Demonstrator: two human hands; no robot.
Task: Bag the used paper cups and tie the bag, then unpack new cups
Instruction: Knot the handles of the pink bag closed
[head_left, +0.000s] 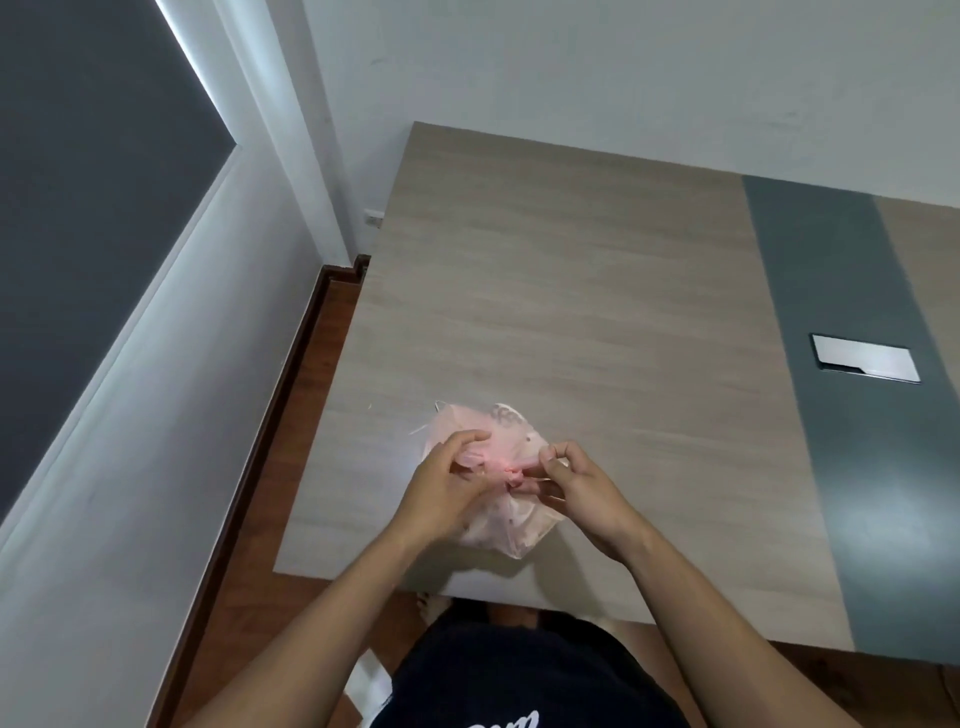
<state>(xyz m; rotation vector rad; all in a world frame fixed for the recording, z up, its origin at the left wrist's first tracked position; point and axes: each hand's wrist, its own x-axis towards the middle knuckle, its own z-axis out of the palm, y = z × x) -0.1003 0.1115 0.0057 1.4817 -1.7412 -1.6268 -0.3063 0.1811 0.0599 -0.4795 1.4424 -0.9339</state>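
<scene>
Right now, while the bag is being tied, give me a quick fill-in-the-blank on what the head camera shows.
1. The pink plastic bag rests on the ____.
2. The left hand and the right hand pull the bag's handles into a ____ at its top.
3. Set flush in the table's grey strip is a silver ____.
4. Unpacked new cups on the table number ____.

Missing words: table; knot; cover plate; none

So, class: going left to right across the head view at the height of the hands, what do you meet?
Grey wall → wooden floor strip → left hand → knot of the pink plastic bag → right hand → grey table stripe.
</scene>
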